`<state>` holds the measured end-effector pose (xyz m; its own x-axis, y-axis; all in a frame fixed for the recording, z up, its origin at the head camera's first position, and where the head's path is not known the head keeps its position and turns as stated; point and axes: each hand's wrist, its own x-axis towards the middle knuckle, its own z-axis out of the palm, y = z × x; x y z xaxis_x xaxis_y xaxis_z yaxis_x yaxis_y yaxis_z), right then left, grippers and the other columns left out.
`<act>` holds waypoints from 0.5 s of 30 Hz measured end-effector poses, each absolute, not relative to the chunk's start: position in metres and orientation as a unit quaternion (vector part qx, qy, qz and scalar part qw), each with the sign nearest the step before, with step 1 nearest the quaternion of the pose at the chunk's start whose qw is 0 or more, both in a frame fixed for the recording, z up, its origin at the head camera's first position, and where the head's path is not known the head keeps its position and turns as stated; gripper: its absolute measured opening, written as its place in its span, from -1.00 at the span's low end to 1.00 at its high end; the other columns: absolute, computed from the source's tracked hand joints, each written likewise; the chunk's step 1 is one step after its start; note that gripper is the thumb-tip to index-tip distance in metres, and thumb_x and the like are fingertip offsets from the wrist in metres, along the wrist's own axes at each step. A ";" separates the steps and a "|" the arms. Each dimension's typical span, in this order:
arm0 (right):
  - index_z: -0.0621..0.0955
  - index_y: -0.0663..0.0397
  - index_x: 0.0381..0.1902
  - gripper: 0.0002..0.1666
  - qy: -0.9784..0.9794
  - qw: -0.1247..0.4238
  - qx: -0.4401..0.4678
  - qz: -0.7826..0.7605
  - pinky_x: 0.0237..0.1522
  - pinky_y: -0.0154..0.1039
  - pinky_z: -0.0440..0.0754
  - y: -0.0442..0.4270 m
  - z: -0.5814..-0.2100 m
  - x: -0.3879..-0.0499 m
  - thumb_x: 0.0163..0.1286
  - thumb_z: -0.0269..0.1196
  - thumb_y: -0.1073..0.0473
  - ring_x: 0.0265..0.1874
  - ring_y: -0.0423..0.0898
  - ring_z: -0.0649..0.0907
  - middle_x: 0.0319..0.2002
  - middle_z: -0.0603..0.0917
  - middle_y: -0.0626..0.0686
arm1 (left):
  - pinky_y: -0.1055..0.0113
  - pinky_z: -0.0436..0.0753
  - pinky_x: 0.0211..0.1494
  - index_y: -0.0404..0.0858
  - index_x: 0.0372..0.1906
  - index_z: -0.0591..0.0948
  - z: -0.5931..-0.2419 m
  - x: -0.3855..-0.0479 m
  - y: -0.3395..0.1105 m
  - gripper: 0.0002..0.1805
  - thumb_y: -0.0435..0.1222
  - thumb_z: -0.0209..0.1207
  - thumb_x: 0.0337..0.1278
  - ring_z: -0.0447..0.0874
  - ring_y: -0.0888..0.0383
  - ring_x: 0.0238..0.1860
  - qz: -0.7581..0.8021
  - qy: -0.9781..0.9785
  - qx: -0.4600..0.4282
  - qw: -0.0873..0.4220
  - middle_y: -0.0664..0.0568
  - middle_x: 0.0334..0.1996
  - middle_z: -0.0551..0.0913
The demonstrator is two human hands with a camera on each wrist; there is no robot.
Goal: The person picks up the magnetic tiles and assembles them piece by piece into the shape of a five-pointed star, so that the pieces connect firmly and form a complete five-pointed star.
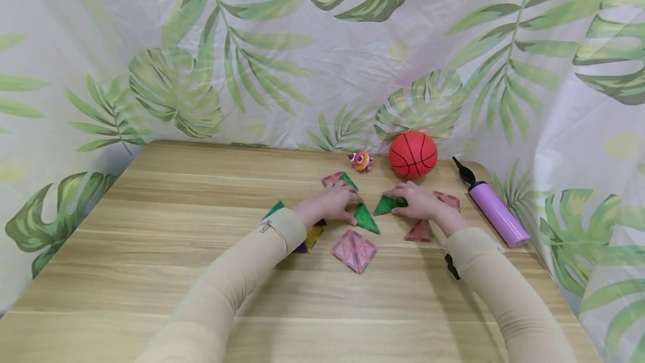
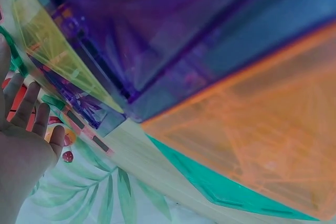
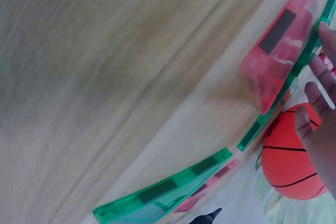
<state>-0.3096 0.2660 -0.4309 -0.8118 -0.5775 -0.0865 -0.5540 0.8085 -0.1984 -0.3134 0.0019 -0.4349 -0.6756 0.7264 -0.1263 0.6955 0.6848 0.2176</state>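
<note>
In the head view my left hand (image 1: 339, 201) is at the middle of the table, its thumb and fingers pinching the upper end of a green triangular magnetic tile (image 1: 368, 220). Facing it, my right hand (image 1: 415, 201) pinches another green triangular tile (image 1: 387, 204), which points left. A gap separates the two. Beneath the left hand's far side lie a pink tile (image 1: 332, 178) and a green one (image 1: 350, 181). Two pink triangles (image 1: 355, 251) form a diamond nearer me. The left wrist view shows the left hand (image 2: 26, 135) with its outer fingers fairly straight.
Purple (image 2: 142, 30), orange (image 2: 252, 129) and teal tiles (image 2: 236, 192) stand close to the left wrist. Pink tiles (image 1: 419, 231) lie by the right wrist. Behind are a red ball (image 1: 413, 154) and a small toy figure (image 1: 360, 161); a purple pump (image 1: 498, 213) lies right.
</note>
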 end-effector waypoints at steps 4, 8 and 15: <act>0.54 -0.10 0.17 -0.44 0.958 0.076 -0.266 -0.076 -0.09 0.02 0.46 0.261 -0.433 -0.308 0.21 0.32 -0.05 -0.11 -0.03 0.48 -0.14 0.58 0.01 | -0.02 0.04 0.40 -0.01 0.26 0.47 -0.435 -0.313 0.002 -0.33 0.12 0.26 0.01 0.18 -0.04 0.33 0.071 0.913 0.388 0.101 0.00 0.28 0.39; 0.60 -0.02 0.01 -0.50 0.965 0.063 -0.243 -0.081 -0.18 -0.08 0.43 0.260 -0.433 -0.306 0.15 0.36 -0.09 -0.24 -0.10 0.46 -0.30 0.55 -0.06 | -0.06 0.05 0.39 -0.02 0.26 0.47 -0.435 -0.312 0.002 -0.33 0.12 0.25 0.02 0.17 -0.05 0.33 0.072 0.912 0.392 0.101 0.00 0.28 0.39; 0.62 0.00 -0.06 -0.54 0.967 0.052 -0.232 -0.092 -0.22 -0.08 0.44 0.260 -0.431 -0.303 0.14 0.37 -0.10 -0.26 -0.09 0.49 -0.34 0.58 -0.06 | -0.07 0.07 0.37 -0.02 0.27 0.46 -0.437 -0.313 0.000 -0.33 0.11 0.25 0.03 0.18 -0.05 0.32 0.078 0.911 0.393 0.099 0.00 0.27 0.40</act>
<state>-0.3027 0.2600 -0.4306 -0.8864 -0.4591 -0.0587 -0.4399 0.8751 -0.2018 -0.3127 0.0003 -0.4365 -0.6716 0.7313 -0.1191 0.7003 0.6790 0.2204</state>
